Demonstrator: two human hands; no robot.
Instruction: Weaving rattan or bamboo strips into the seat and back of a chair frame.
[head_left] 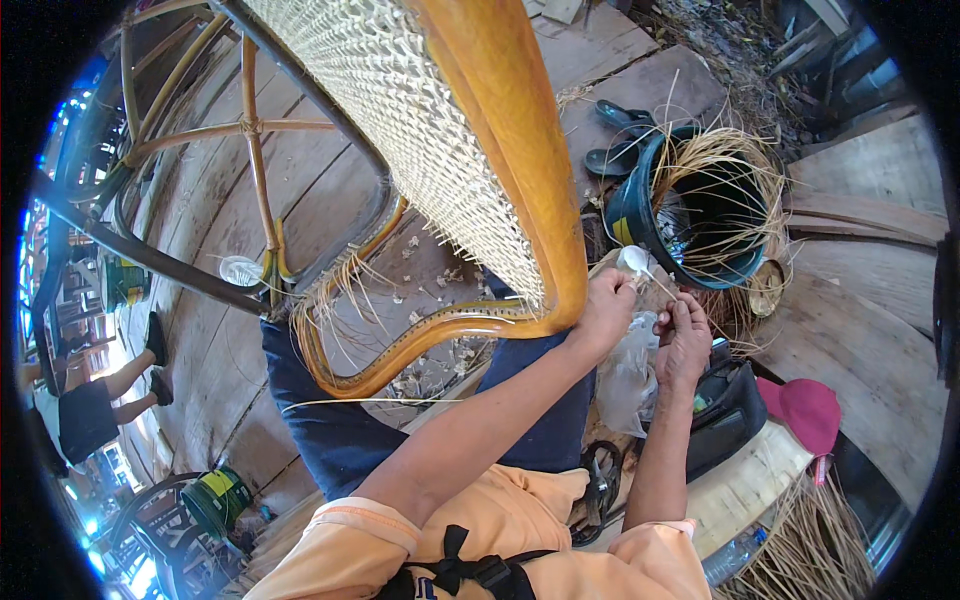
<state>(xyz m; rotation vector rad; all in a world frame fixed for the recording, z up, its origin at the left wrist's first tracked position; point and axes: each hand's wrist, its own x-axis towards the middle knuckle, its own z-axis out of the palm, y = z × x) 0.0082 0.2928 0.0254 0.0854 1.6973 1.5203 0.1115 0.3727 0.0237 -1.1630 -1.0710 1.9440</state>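
Note:
My right hand (684, 338) pinches the end of the thin handle of a small white spoon (633, 260). Its pale bowl points up and to the left, close to the bucket's rim. Just beside it is my left hand (606, 308), its fingers closed in a pinch; whatever is between them is too small to make out. A rattan chair frame (540, 150), glossy orange-brown, slants over my lap, and its lower corner lies by my left wrist. Pale woven cane (440, 130) fills the frame, while loose strands (345, 275) hang from its lower left joint. A clear plastic bag (628, 375) sits beneath my hands.
A dark green bucket (630, 205) holds long cane strips, with dark sandals (618, 150) behind it. To my right are a black bag (722, 415), a red cap (805, 412) and a bundle of cane (810, 545). Another person's legs (135, 395) show at far left.

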